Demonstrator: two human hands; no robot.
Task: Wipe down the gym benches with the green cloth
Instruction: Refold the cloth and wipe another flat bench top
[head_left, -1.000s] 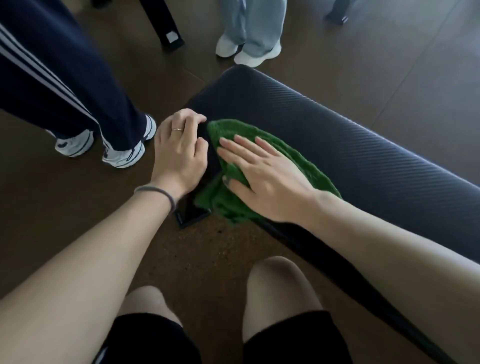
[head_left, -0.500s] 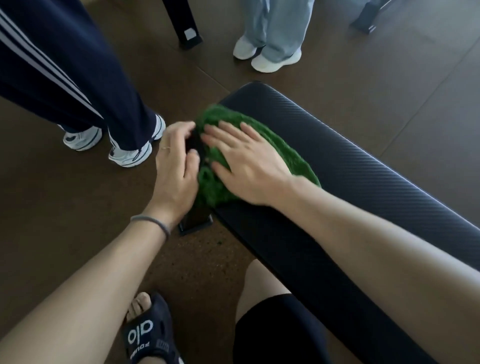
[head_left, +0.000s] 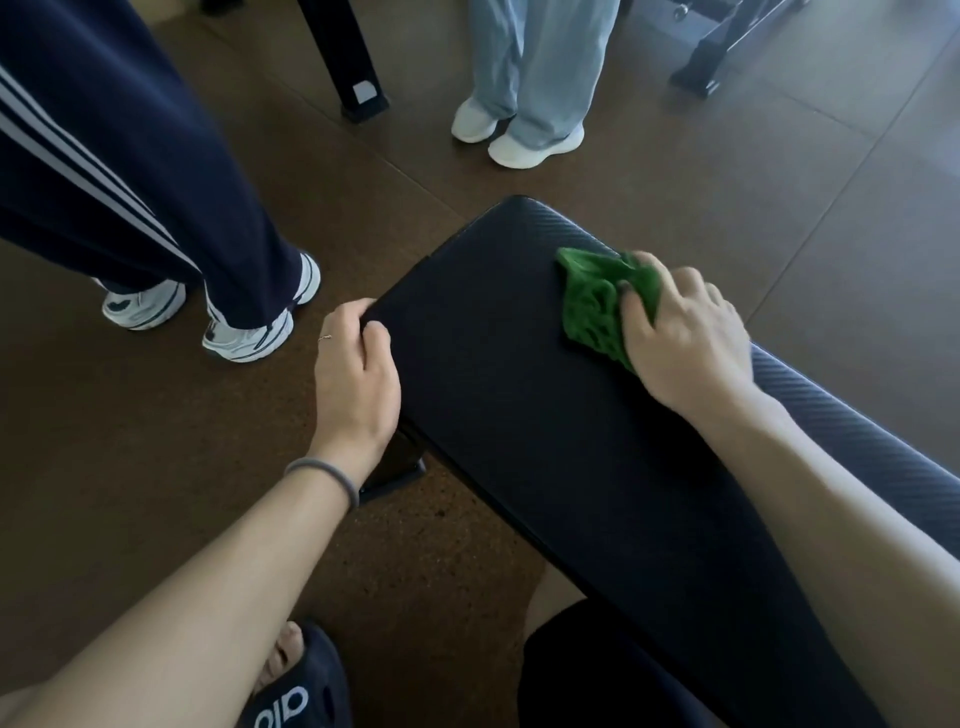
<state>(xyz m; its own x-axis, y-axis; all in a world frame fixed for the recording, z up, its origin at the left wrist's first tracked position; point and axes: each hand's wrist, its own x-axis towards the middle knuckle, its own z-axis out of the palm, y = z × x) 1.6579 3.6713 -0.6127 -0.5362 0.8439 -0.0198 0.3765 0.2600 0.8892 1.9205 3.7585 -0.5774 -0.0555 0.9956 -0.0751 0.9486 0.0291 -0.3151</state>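
The cloth (head_left: 597, 306) has swept away from the left hand (head_left: 358, 384) and now sits bunched under the right hand (head_left: 685, 343), whose fingers clench it against the far side of the bench (head_left: 493, 389) top. Left hand stays curled over the near edge beside it, gripping the pad to steady it. That reads as the end of the pad done, with the stretch behind the right arm to come. The bench runs out of frame to the right; its frame underneath is mostly hidden.
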